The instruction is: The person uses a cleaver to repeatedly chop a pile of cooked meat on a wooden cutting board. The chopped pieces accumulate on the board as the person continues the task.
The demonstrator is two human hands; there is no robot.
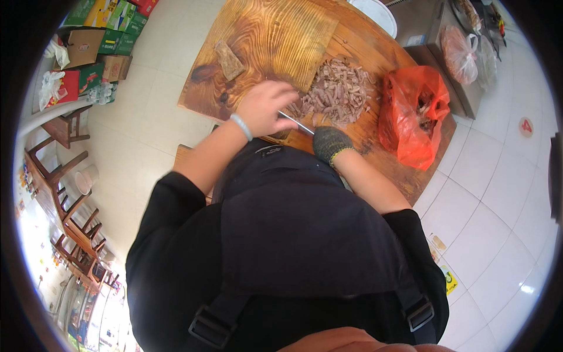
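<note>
My left hand [267, 108], bare with a pale band on its wrist, is blurred over the edge of a wooden board [272, 35]. Its thumb and fingers are spread on either side of a thin metal blade [298, 123], and I see nothing gripped between them. A dark knitted glove covers my right hand [332, 144], which is closed around the handle end of what looks like a knife. Just beyond the blade lies a pile of sliced cooked meat [338, 92], partly against the board. A flat brownish piece [229, 60], perhaps meat or rind, rests on the board.
An open red plastic bag [413, 116] with dark contents stands on the wooden table [402, 182] at right. A white round lid or tray [376, 15] sits at the far edge. Beyond are a metal cabinet [448, 66] and hanging bags [459, 55]. Boxes [83, 48] and wooden chairs [66, 169] stand left.
</note>
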